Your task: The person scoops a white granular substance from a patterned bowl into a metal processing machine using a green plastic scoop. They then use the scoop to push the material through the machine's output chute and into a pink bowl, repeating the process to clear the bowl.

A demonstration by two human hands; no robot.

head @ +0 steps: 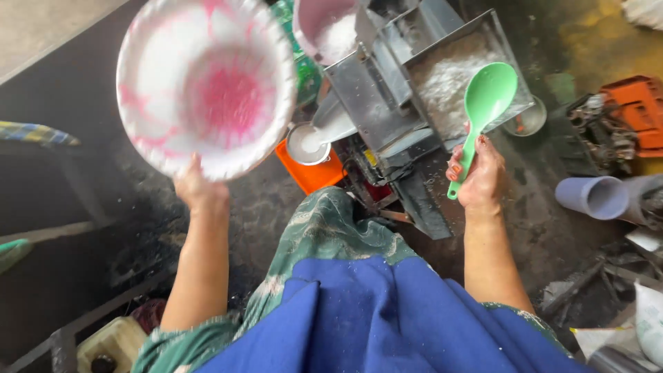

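My left hand [199, 186] grips the rim of a large pink-and-white plastic basin [207, 86], held up and tilted so its empty inside faces me. My right hand [478, 176] is closed around the handle of a green plastic spoon [485, 103], bowl pointing up. The spoon hangs over a grey metal grinding machine [387, 103] whose hopper tray [449, 76] holds white powder. Under the machine's spout stands a small metal bowl [307, 144] with white powder, on an orange stand [311, 173].
A pink bucket [324, 31] with white powder stands behind the machine. A small metal bowl [528, 121] lies at its right. Grey pipe pieces [597, 197] and an orange crate [639, 110] sit at the right. My green-and-blue clothing [359, 304] fills the foreground. The floor is dark and dusty.
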